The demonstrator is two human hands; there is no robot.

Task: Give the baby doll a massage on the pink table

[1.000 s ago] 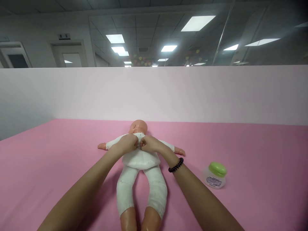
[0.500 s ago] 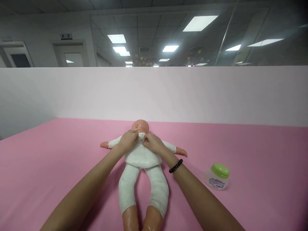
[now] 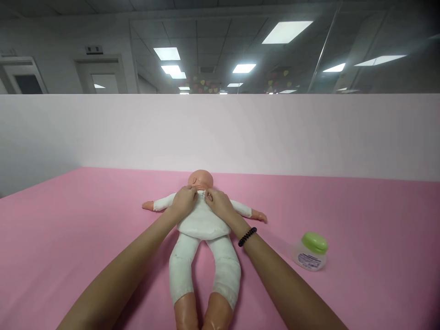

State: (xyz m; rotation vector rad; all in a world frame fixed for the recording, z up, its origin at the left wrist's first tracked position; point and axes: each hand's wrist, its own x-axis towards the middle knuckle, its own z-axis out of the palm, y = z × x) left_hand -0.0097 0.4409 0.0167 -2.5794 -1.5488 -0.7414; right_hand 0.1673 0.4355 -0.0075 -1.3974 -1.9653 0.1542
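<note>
A baby doll [image 3: 203, 224] with a white cloth body and tan plastic head, hands and feet lies on the pink surface, its head away from me and its arms spread. My left hand [image 3: 185, 200] is closed at the left side of the doll's upper body, just below the neck. On the other side, my right hand [image 3: 218, 202] has its fingers curled together against the white cloth by the neck. Both sets of fingertips press on or pinch the cloth; the exact grip is small and partly hidden. A black coiled band circles my right wrist.
A clear jar with a green lid [image 3: 314, 243] stands on the pink surface [image 3: 371, 229], right of my right forearm. Behind the surface rises a low white wall [image 3: 240, 133], with windows and ceiling lights beyond.
My right hand and wrist have shifted slightly left and up along the doll's neckline. My left hand has barely moved, and the doll lies nearly as before.
</note>
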